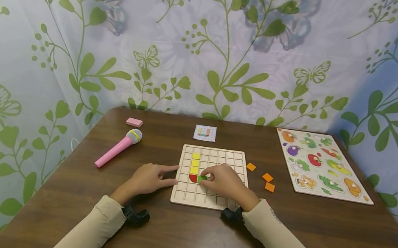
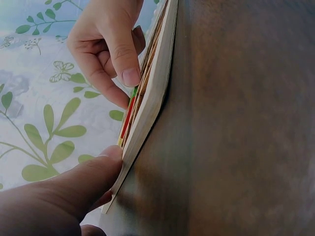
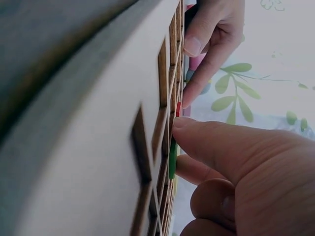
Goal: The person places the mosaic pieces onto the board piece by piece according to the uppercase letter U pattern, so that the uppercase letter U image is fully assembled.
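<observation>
A pale wooden grid board (image 1: pixel 187 202) lies on the table. Three yellow square tiles (image 1: pixel 195 163) form a column on it, with a rounded red tile (image 1: pixel 192 178) just below them. My right hand (image 1: pixel 227 181) pinches a green tile (image 1: pixel 201 178) between thumb and forefinger, beside the red one. In the right wrist view the green tile (image 3: pixel 173 160) sits low at the grid under the thumb. My left hand (image 1: pixel 147 177) is at the board's left edge, forefinger and thumb extended; its thumb (image 2: pixel 91 179) touches the rim in the left wrist view.
Several orange square tiles (image 1: pixel 267 177) lie right of the board. Behind it is a small pattern card (image 1: pixel 212 137). A pink toy microphone (image 1: pixel 115 151) and a pink block (image 1: pixel 134 122) lie to the left. A vegetable peg puzzle (image 1: pixel 316 172) occupies the far right.
</observation>
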{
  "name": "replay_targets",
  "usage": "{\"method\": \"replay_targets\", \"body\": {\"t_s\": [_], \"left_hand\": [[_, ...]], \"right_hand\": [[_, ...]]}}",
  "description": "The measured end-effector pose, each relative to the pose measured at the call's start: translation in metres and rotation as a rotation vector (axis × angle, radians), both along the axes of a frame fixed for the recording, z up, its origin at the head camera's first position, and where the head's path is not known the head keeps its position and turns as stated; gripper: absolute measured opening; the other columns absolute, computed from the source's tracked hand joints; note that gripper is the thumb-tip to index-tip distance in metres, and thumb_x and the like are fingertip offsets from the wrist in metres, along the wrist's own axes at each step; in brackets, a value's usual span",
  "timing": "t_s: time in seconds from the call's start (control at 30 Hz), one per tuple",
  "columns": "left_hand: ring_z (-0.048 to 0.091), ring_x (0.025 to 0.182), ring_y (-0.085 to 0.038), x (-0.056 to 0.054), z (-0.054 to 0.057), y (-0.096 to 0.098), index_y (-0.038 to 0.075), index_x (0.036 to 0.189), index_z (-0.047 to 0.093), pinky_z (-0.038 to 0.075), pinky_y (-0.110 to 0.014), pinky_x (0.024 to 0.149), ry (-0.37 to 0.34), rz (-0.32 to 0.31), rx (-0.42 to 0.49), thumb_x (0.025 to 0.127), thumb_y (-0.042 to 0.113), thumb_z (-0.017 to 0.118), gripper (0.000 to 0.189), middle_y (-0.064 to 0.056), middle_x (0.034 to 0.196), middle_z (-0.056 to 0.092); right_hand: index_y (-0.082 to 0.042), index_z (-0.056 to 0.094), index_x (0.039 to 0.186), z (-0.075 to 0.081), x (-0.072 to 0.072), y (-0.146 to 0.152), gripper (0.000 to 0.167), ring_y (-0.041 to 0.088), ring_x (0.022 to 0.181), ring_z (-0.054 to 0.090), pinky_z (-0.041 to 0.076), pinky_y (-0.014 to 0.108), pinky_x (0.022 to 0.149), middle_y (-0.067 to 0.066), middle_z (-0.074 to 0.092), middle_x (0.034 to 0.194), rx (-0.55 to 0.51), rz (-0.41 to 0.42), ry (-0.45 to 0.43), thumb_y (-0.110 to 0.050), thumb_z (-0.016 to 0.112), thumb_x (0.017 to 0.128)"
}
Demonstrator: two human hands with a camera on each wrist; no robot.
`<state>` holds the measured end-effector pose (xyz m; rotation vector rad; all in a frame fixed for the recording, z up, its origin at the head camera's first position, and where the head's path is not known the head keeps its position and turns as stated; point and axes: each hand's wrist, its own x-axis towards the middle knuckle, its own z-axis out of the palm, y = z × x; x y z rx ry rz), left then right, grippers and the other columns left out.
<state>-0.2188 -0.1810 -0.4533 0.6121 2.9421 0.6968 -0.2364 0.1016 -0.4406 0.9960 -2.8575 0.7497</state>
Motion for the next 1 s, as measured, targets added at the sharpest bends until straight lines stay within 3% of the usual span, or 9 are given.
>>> {"method": "replay_targets", "body": {"t_s": [0.47, 0.77, 1.0], "left_hand": [[0.032, 0.048, -0.009, 0.0, 0.0, 0.0, 0.033, 0.145, 0.06, 0.027, -0.028, 0.049, 0.005, -0.006, 0.003, 0.093, 0.055, 0.069, 0.057, 0.007, 0.057, 0.039], [0.028, 0.049, -0.007, -0.003, -0.001, -0.002, 0.032, 0.146, 0.059, 0.026, -0.028, 0.049, 0.019, -0.03, -0.006, 0.094, 0.056, 0.068, 0.057, 0.009, 0.055, 0.036], [0.029, 0.049, -0.008, -0.002, -0.001, -0.003, 0.033, 0.146, 0.059, 0.026, -0.028, 0.049, 0.011, -0.022, -0.005, 0.094, 0.056, 0.068, 0.057, 0.009, 0.055, 0.037]], "right_hand": [[-0.018, 0.081, 0.106, 0.001, 0.002, 0.007, 0.024, 0.007, 0.054, 0.04, 0.034, 0.027, 0.056, -0.011, 0.05, 0.056, 0.032, -0.056, -0.022, -0.034, 0.082, 0.088], [-0.019, 0.082, 0.102, 0.0, 0.001, 0.019, 0.016, 0.005, 0.052, 0.038, 0.033, 0.026, 0.054, -0.015, 0.051, 0.056, 0.008, -0.041, 0.0, -0.03, 0.079, 0.09], [-0.015, 0.081, 0.107, 0.01, 0.006, 0.029, 0.021, 0.007, 0.049, 0.037, 0.032, 0.026, 0.052, -0.01, 0.047, 0.054, 0.012, -0.068, -0.036, -0.03, 0.078, 0.092]]}}
